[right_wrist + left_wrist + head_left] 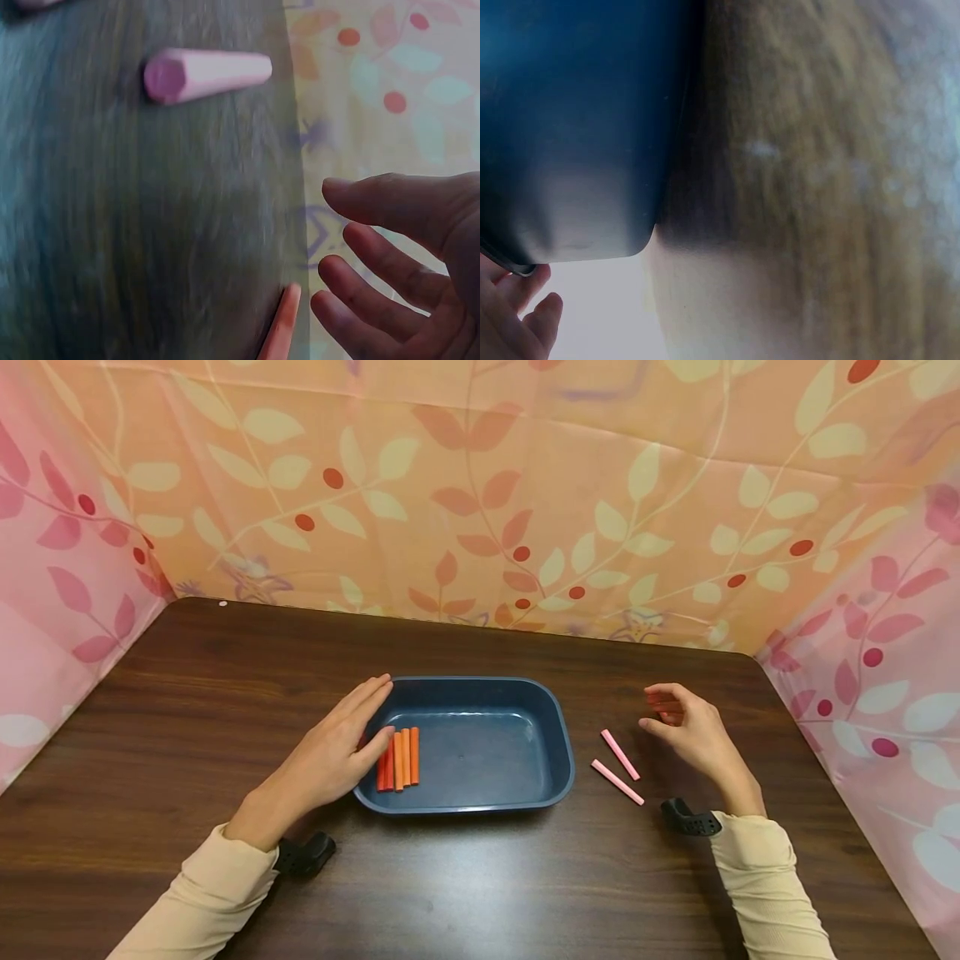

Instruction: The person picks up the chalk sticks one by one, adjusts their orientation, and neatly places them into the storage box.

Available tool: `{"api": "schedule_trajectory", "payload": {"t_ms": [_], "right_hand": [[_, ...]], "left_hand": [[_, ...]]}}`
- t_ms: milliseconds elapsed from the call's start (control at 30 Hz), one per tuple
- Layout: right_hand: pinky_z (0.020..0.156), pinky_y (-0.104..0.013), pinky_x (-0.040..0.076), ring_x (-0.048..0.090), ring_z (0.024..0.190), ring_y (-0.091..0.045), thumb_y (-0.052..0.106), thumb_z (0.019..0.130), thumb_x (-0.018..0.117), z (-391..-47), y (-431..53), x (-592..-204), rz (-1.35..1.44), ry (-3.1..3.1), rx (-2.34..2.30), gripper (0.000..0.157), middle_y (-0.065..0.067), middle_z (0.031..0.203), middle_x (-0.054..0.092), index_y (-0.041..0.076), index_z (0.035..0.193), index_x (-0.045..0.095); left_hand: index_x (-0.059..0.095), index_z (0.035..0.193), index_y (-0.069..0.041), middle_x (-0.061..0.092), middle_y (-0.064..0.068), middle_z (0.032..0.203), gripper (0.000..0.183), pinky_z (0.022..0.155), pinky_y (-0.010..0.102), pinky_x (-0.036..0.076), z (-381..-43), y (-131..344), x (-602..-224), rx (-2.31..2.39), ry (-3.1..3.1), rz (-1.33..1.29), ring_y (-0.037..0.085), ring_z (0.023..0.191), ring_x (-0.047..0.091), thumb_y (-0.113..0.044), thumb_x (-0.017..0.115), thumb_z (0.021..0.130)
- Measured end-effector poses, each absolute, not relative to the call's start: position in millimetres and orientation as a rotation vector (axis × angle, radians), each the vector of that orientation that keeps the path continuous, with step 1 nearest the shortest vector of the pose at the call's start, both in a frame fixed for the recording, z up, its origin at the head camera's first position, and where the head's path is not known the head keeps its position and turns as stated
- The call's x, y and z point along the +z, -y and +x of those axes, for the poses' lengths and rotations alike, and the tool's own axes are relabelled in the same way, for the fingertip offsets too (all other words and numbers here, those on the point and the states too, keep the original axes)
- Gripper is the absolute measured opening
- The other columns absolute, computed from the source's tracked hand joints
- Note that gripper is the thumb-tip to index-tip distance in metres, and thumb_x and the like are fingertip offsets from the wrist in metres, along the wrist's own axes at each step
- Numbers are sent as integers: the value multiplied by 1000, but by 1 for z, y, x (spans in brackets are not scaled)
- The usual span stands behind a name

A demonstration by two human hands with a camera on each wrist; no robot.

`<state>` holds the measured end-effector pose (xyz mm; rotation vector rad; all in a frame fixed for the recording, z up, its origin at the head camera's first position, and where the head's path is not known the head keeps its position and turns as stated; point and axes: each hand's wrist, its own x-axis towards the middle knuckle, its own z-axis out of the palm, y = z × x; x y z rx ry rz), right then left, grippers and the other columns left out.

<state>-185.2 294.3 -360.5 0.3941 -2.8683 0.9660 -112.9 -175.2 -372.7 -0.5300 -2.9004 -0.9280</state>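
Observation:
My left hand (326, 752) rests on the left end of a dark blue rectangular tub (558, 735), fingers fairly straight along its rim. The left wrist view shows fingertips (544, 315) at the tub's rim. Inside, beside my thumb, stand several red and orange chalk-like sticks (407, 758) in a row, partly hidden by the hand. To the right of the tub, my right hand (693, 731) hovers with loosely bent fingers, holding nothing. Below its fingers lies an orange-red stick (281, 326). Two pink chalk-like sticks (620, 754) lie on the table between tub and right hand.
The dark brown wooden table (465, 885) carries the tub and loose sticks. Leaf-patterned cloth (465, 510) hangs behind it and along both sides. A small white spot (222, 603) lies near the back left edge. Black bands (303, 856) sit on both wrists.

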Motion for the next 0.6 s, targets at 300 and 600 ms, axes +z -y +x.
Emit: {"api": "schedule_trajectory", "payload": {"t_ms": [300,600], "right_hand": [[83,-28,58,66,100,-43,0,82,77,-190,-308,-368,368,2879,876,46,-30,110,66,-6,124,58],[87,-60,52,64,97,-47,-10,79,71,-192,-313,-375,332,2918,779,46,-33,110,64,-8,123,57]], "left_hand": [[29,156,-7,25,14,164,64,118,60,26,-113,175,-373,-920,2887,-533,35,152,23,-24,56,100],[30,156,-7,26,14,164,64,118,60,26,-113,175,-373,-919,2880,-535,34,151,24,-23,56,100]]}}
